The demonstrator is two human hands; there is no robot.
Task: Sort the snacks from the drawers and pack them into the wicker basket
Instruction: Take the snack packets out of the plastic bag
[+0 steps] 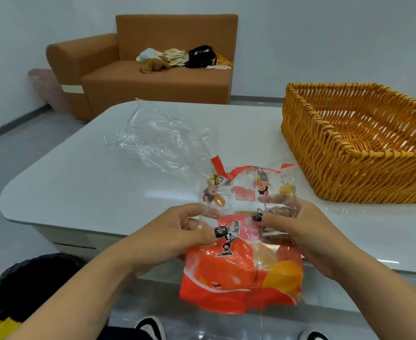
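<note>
Over the near edge of the tabletop, both hands hold one snack bag in the air. Left hand: fingers curled round the bag's left side, thumb pressed on its front. Right hand: fingers curled round the bag's right side, thumb pinching the front film. Bag: clear upper part with cartoon print, orange-red lower part, top tilted away from the person. Wicker basket: on the tabletop at the right, well apart from the bag, no snacks visible inside. Clear plastic film: crumpled on the tabletop beyond the bag. Brown sofa: against the far wall, small items on its seat.
</note>
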